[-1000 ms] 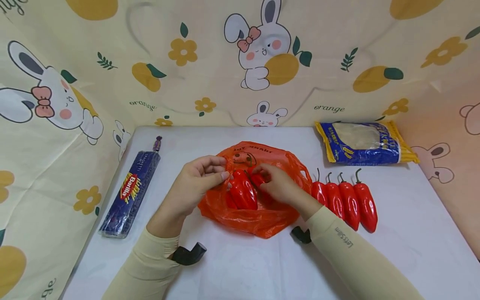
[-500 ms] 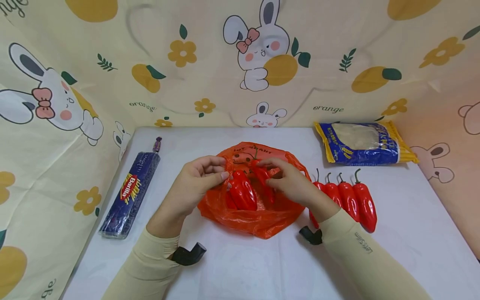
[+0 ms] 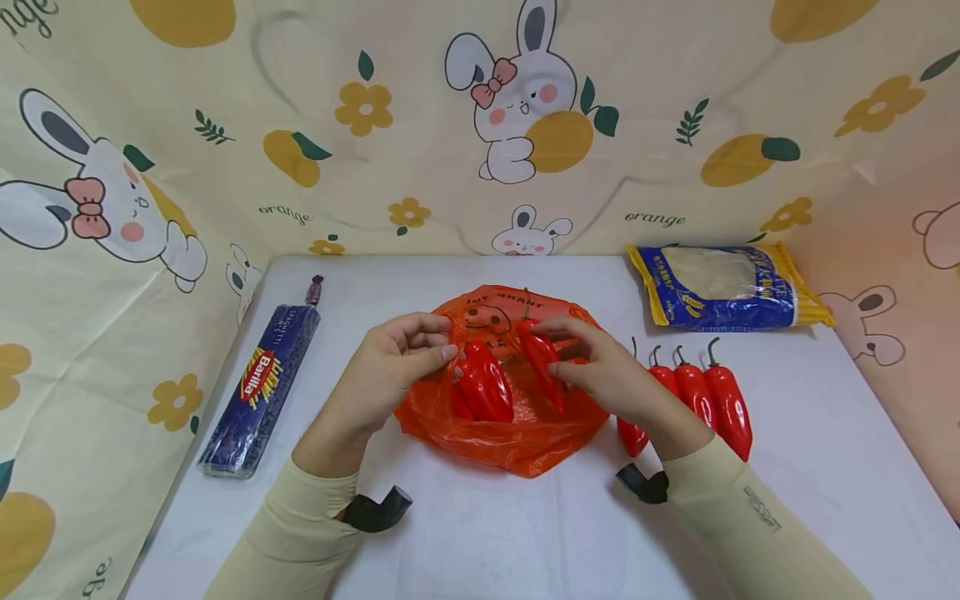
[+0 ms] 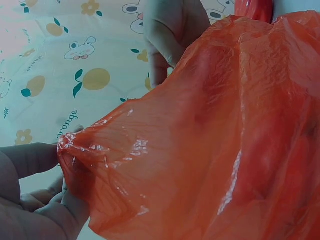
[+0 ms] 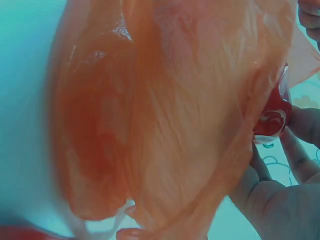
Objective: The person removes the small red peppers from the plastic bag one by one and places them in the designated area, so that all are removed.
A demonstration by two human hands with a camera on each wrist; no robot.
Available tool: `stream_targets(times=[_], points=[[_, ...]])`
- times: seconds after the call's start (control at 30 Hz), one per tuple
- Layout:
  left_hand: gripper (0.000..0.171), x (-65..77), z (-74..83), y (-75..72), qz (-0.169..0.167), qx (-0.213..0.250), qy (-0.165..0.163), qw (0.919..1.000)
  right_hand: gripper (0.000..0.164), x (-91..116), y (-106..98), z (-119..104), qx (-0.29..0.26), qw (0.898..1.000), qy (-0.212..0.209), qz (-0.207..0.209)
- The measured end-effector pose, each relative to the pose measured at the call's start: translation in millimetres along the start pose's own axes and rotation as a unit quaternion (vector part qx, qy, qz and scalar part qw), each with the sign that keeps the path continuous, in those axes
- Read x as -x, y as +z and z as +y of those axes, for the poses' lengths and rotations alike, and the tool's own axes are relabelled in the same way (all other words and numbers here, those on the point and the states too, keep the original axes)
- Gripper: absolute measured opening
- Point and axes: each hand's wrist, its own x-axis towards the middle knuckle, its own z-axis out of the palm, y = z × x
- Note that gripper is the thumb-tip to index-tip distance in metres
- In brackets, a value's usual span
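Plastic bag: translucent orange-red, dark printed lettering and cartoon face. Peppers: glossy red, green stems. Spaghetti packet: dark blue, red oval label lettered white, yellow streaks. Pillow-shaped packet: blue, yellow ends, pale window. Backdrop cloth: cream, white rabbits with pink bows, orange-yellow fruit and flowers, green leaves. Tabletop: white. Sleeves: plain beige, the right one darkly lettered. Wrist fittings: black.

So this white table has an orangey-red plastic bag mid-table. Barilla spaghetti left, shiny red peppers lined up right, blue-and-yellow packet behind them.
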Motion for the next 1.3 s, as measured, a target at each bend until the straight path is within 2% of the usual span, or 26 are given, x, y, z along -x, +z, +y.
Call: stream_targets(times=[0.47, 0.6, 0.73, 0.9, 1.13, 1.3], points=[[0.033, 1.4, -0.4, -0.4, 0.001, 0.003, -0.001, 1.0000, 0.053, 31, -23, 3, -0.009, 0.999, 0.018, 0.030], [0.033, 1.7, -0.2, -0.7, 0.002, 0.002, -0.001, 1.0000, 0.055, 41, -31, 6, -0.003, 0.998, 0.036, 0.043], [0.033, 2.1, -0.1, -0.9, 0.002, -0.001, -0.002, 1.0000, 0.055, 51, -40, 13, -0.002, 0.997, 0.042, 0.059], [0.033, 2.4, -0.2, -1.2, 0.001, -0.002, -0.002, 1.0000, 0.058, 64, -53, 20, 0.005, 0.996, 0.029, 0.080], [0.032, 2.6, -0.3, -2.2, 0.001, -0.005, 0.004, 1.0000, 0.057, 84, -78, 36, 0.025, 0.994, 0.021, 0.107], [0.032, 2.6, -0.3, -2.7, 0.002, -0.006, 0.006, 1.0000, 0.060, 99, -96, 50, 0.042, 0.990, 0.034, 0.131]])
